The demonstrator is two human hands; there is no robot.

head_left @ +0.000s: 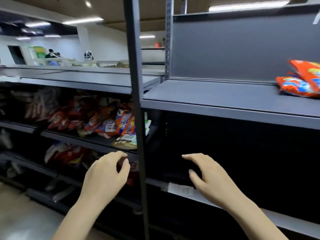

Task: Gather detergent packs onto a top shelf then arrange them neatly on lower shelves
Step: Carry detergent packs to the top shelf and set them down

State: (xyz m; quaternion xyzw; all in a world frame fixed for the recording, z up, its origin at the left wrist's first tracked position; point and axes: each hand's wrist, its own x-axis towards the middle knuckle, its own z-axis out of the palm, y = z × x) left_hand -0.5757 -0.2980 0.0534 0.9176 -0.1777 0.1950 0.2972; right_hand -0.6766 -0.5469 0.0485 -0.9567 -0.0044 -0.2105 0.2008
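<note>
Two orange detergent packs (301, 82) lie stacked at the right end of the grey top shelf (216, 94). Several more red and orange packs (103, 120) crowd the middle shelf of the left bay, and others (65, 153) lie on the shelf below it. My left hand (105, 174) hovers in front of a dark red pack (132, 170) on a lower left shelf, fingers loosely curled and holding nothing. My right hand (206, 174) reaches into the dark right bay with relaxed fingers, empty.
A dark metal upright post (138, 118) runs between my hands and splits the two bays. A white label strip (187, 190) marks the lower right shelf edge. Pale floor (26, 213) shows at the lower left. Blurred people stand far behind the shelving.
</note>
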